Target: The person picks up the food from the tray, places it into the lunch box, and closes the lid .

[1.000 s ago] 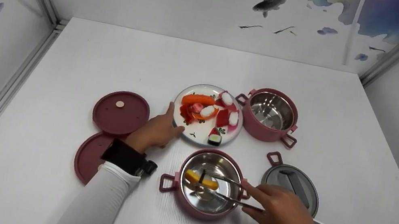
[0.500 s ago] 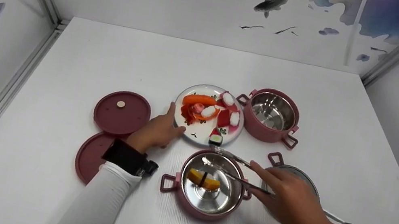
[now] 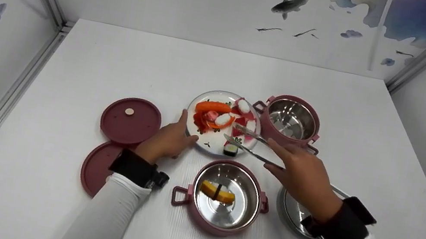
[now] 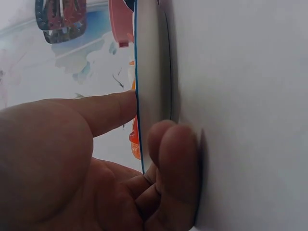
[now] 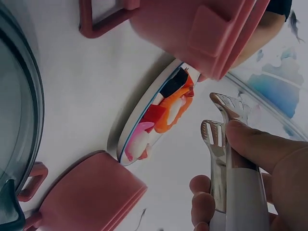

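At the middle of the white table (image 3: pixel 169 68), a round white plate (image 3: pixel 215 142) with a blue edge sits between the person's 2 hands. The left hand (image 3: pixel 168 138) grips the plate's left rim; the left wrist view shows the thumb against the edge and other fingers bent low beside it, close to the tabletop. The right hand (image 3: pixel 301 176) holds silver tongs (image 3: pixel 253 134) with their 2 arms spread apart, the tips over the right half of the plate — by a red-and-white piece (image 3: pixel 251 125) and a dark-sided roll (image 3: pixel 230 150). Whether the tips touch any food, I cannot tell. Farther left on the plate lie a long orange piece (image 3: pixel 214 106) and an orange-and-white piece (image 3: pixel 223 119); a pink-and-white piece (image 3: pixel 244 106) lies at the far right. Just nearer than the plate stands a pink pot (image 3: pixel 215 230) with a steel inside, and in it rests a yellow piece (image 3: pixel 207 188) with 1 dark band. A 2nd pot (image 3: pixel 270 129) stands just beside the plate, to the far right. Under the right wrist lies a grey-rimmed lid (image 3: pixel 294 212) — partly hidden — and at the left are 2 maroon discs (image 3: pixel 128 126), partly overlapping.
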{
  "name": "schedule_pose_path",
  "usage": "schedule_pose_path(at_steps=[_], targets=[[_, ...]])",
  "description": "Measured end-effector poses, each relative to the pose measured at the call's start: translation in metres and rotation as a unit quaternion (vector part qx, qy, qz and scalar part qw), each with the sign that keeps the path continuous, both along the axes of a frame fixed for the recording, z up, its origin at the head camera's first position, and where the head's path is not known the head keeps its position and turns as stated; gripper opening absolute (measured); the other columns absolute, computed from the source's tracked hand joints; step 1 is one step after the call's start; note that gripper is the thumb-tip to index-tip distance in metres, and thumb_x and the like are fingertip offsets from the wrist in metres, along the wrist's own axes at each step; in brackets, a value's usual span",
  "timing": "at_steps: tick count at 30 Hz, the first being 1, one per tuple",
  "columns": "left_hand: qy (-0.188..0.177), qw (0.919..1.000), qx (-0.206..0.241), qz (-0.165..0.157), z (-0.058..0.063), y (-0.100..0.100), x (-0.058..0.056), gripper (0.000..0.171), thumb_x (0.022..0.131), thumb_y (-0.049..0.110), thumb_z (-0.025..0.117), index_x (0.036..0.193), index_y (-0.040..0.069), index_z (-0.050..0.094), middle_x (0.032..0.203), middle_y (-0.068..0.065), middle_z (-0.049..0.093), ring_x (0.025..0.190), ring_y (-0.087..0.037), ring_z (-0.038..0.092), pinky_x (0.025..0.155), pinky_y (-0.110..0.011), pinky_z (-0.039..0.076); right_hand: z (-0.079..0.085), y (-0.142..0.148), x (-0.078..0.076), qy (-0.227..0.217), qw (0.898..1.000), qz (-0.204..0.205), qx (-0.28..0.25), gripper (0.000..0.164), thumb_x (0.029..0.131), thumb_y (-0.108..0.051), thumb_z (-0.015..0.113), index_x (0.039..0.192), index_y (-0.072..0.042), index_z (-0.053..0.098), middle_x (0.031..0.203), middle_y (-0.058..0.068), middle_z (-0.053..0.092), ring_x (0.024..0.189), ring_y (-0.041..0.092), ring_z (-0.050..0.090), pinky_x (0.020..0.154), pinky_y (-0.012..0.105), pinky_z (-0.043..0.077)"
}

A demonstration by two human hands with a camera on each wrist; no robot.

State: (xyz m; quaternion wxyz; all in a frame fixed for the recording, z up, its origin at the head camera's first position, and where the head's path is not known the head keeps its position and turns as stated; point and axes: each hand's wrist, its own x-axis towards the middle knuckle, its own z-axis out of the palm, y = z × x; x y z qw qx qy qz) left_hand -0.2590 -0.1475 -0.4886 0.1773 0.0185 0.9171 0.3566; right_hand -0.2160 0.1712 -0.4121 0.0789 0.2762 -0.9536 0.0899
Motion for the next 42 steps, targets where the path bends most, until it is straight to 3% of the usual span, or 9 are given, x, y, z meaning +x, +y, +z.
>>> schedule_pose_path(at_steps=[7,14,22,26,29,37,42], targets=[[-0.008,0.9998,0.012,0.013,-0.002,-0.002,0.001,0.091,0.102,0.039,0.053,0.16,0.006,-0.009,0.102,-0.02,0.068,0.048,-0.016,0.058,0.051,-0.028,0.044,-0.009,-0.02,-0.033,-0.013,1.0,0.003,0.013,0.058,0.087,-0.031,0.079,0.138,-0.013,0.062,0.108,0.019,0.072,0.091,0.036,0.07,0.073,0.052,0.057],[-0.008,0.9998,0.017,0.01,-0.006,0.0,0.005,0.091,0.102,0.039,0.053,0.16,0.006,-0.008,0.085,-0.014,0.067,0.047,-0.016,0.057,0.05,-0.028,0.044,-0.017,-0.034,-0.048,-0.052,0.998,-0.011,0.024,0.059,0.087,-0.035,0.078,0.14,-0.015,0.06,0.105,0.017,0.072,0.093,0.035,0.069,0.077,0.053,0.057],[-0.003,0.9999,0.013,0.01,-0.009,0.003,0.006,0.091,0.102,0.04,0.054,0.161,0.007,-0.007,0.094,-0.016,0.068,0.048,-0.016,0.057,0.064,-0.03,0.049,-0.024,-0.037,-0.048,-0.045,0.999,-0.01,0.005,0.056,0.085,-0.036,0.08,0.132,-0.011,0.065,0.083,0.016,0.069,0.077,0.034,0.065,0.064,0.05,0.053],[0.001,0.9998,0.018,0.009,-0.01,0.002,0.005,0.092,0.101,0.04,0.055,0.16,0.006,-0.007,0.095,-0.017,0.068,0.047,-0.016,0.057,0.061,-0.029,0.048,-0.026,-0.036,-0.047,-0.051,0.999,-0.01,-0.006,0.053,0.085,-0.035,0.08,0.129,-0.009,0.067,0.079,0.013,0.069,0.072,0.029,0.064,0.061,0.047,0.052],[0.004,0.9997,0.021,0.01,-0.009,0.002,0.003,0.092,0.101,0.04,0.055,0.16,0.006,-0.007,0.098,-0.018,0.068,0.047,-0.016,0.057,0.054,-0.029,0.046,-0.026,-0.036,-0.046,-0.056,0.998,-0.01,-0.016,0.052,0.085,-0.033,0.08,0.13,-0.009,0.067,0.08,0.012,0.069,0.071,0.027,0.064,0.062,0.045,0.052],[0.011,0.9999,0.011,0.002,-0.005,0.001,0.001,0.091,0.102,0.04,0.054,0.16,0.005,-0.007,0.087,-0.014,0.067,0.048,-0.016,0.058,0.056,-0.028,0.047,-0.028,-0.033,-0.041,-0.05,0.998,-0.015,-0.033,0.055,0.086,-0.033,0.08,0.133,-0.009,0.065,0.099,0.015,0.073,0.085,0.03,0.067,0.072,0.047,0.056],[0.013,0.9998,0.011,0.005,-0.003,0.0,-0.001,0.09,0.102,0.04,0.053,0.161,0.006,-0.006,0.089,-0.015,0.068,0.048,-0.016,0.057,0.055,-0.029,0.046,-0.019,-0.029,-0.028,-0.035,0.998,-0.012,-0.056,0.056,0.084,-0.031,0.081,0.134,-0.012,0.065,0.1,0.012,0.074,0.081,0.025,0.068,0.071,0.044,0.057]])
